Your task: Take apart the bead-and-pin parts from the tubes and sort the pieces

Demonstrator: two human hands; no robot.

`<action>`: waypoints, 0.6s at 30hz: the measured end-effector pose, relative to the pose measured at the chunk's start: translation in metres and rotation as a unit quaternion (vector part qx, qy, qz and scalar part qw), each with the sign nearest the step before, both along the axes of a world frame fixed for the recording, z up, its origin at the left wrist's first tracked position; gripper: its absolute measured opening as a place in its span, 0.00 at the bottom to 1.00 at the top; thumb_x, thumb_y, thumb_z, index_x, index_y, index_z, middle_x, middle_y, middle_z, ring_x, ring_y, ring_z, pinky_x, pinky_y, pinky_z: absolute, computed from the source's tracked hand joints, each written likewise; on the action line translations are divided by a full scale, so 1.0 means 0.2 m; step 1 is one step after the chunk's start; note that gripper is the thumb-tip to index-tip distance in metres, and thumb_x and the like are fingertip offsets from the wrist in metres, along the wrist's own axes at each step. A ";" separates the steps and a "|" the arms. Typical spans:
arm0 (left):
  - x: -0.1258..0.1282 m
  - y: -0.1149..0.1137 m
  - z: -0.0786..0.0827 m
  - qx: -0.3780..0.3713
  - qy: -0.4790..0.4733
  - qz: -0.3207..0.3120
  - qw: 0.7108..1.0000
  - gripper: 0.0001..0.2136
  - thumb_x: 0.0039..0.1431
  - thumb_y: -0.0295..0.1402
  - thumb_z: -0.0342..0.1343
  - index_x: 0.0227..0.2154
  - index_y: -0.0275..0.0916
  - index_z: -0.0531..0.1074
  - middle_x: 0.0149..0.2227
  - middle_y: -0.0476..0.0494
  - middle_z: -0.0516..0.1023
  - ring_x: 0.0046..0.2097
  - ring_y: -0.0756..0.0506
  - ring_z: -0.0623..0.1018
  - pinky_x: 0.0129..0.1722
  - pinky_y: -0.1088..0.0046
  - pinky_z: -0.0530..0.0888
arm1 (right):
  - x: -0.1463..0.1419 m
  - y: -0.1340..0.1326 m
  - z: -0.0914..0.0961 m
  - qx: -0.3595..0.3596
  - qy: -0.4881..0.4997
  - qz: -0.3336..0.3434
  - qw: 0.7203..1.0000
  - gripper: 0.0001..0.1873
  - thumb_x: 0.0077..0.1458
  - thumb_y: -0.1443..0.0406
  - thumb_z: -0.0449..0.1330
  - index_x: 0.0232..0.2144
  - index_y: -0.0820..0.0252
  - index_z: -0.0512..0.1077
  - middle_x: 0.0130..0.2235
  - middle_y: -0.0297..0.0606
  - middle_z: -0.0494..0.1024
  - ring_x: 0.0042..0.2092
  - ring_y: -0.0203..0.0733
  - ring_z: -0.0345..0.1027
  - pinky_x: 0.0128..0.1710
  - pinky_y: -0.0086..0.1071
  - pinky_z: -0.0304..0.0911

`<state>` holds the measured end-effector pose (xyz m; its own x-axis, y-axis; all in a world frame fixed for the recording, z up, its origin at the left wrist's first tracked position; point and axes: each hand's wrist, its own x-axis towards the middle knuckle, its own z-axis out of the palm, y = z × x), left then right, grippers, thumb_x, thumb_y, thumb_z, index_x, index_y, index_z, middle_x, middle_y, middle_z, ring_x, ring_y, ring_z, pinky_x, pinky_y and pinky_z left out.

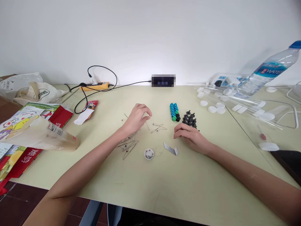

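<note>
My left hand (137,118) is over the table left of centre, with thumb and index finger brought together in a pinch. Whatever may be between those fingertips is too small to make out. A thin metal rod shows just under them, and several bent metal wires (129,147) lie scattered below the wrist. To the right, a few more bent wires (159,127) cross each other. My right hand (191,137) rests on the table, fingers loosely bent and holding nothing visible. Near its fingertips lie neatly lined-up L-shaped metal pieces (171,148). A small round white cap (149,153) holds tiny parts.
Behind my right hand stand blue-green knobs (174,110) and black screw-like parts (189,119). White caps (212,109), clear tubes and a tilted water bottle (265,73) fill the right. A drink cup (56,138), bags and an orange power strip (96,86) occupy the left.
</note>
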<state>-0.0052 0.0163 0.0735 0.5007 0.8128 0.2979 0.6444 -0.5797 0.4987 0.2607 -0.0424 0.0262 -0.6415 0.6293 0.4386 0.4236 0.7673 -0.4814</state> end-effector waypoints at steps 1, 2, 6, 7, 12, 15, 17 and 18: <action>-0.02 0.03 -0.01 -0.002 0.009 0.013 1.000 0.04 0.57 0.27 0.52 0.32 0.40 0.72 0.38 0.45 0.72 0.49 0.41 0.65 0.47 0.64 0.65 | 0.00 0.00 0.00 0.005 -0.001 -0.002 1.000 0.16 0.58 0.76 0.44 0.35 0.58 0.69 0.38 0.42 0.67 0.37 0.39 0.64 0.33 0.33 0.61; -0.03 0.05 -0.02 -0.007 0.018 0.016 1.000 0.05 0.56 0.27 0.52 0.32 0.40 0.73 0.39 0.45 0.72 0.49 0.41 0.65 0.47 0.64 0.65 | 0.00 0.00 0.00 0.008 -0.003 -0.002 1.000 0.16 0.58 0.75 0.44 0.35 0.58 0.69 0.38 0.42 0.67 0.37 0.39 0.64 0.33 0.33 0.61; -0.01 0.07 -0.09 -0.018 0.053 -0.030 0.998 0.06 0.56 0.28 0.52 0.30 0.40 0.74 0.40 0.44 0.72 0.49 0.41 0.65 0.48 0.63 0.65 | 0.00 0.00 -0.01 0.012 -0.010 0.001 1.000 0.16 0.59 0.74 0.44 0.36 0.57 0.70 0.39 0.42 0.68 0.38 0.39 0.65 0.34 0.33 0.62; 0.00 0.07 -0.11 -0.014 0.060 -0.039 0.997 0.07 0.57 0.28 0.51 0.30 0.40 0.74 0.40 0.44 0.72 0.49 0.41 0.65 0.47 0.63 0.65 | 0.00 0.00 -0.02 0.012 -0.009 0.001 1.000 0.16 0.60 0.74 0.44 0.37 0.57 0.70 0.39 0.43 0.68 0.38 0.39 0.65 0.34 0.33 0.63; 0.03 0.07 -0.16 0.009 0.084 -0.056 0.995 0.09 0.57 0.26 0.48 0.30 0.40 0.73 0.38 0.44 0.72 0.48 0.42 0.65 0.46 0.64 0.65 | 0.00 0.00 -0.02 0.016 -0.017 0.009 1.000 0.15 0.60 0.74 0.44 0.37 0.57 0.69 0.39 0.43 0.68 0.38 0.39 0.64 0.34 0.33 0.62; 0.03 0.07 -0.18 0.017 0.099 -0.061 0.993 0.10 0.57 0.25 0.47 0.27 0.39 0.72 0.36 0.44 0.72 0.46 0.42 0.66 0.45 0.64 0.65 | 0.00 0.00 -0.02 0.016 -0.023 0.011 1.000 0.15 0.60 0.75 0.44 0.37 0.57 0.69 0.39 0.42 0.68 0.38 0.38 0.64 0.34 0.32 0.61; 0.03 0.07 -0.18 0.019 0.100 -0.063 0.993 0.10 0.56 0.24 0.46 0.26 0.38 0.71 0.34 0.44 0.72 0.45 0.42 0.66 0.44 0.65 0.65 | 0.00 0.00 -0.01 0.017 -0.025 0.009 1.000 0.15 0.60 0.75 0.44 0.37 0.57 0.69 0.39 0.42 0.69 0.38 0.38 0.64 0.34 0.32 0.61; 0.03 0.07 -0.18 0.021 0.100 -0.062 0.993 0.10 0.56 0.24 0.45 0.26 0.38 0.71 0.34 0.44 0.72 0.45 0.42 0.67 0.44 0.65 0.65 | -0.01 0.00 -0.02 0.017 -0.027 0.007 0.999 0.15 0.60 0.75 0.44 0.37 0.57 0.69 0.39 0.42 0.69 0.38 0.38 0.65 0.34 0.32 0.61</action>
<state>0.0009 0.0304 0.0375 0.6492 0.7296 0.2151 0.6495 -0.6789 0.3424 0.2595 -0.0421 0.0231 -0.6726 0.6063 0.4242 0.4377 0.7882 -0.4326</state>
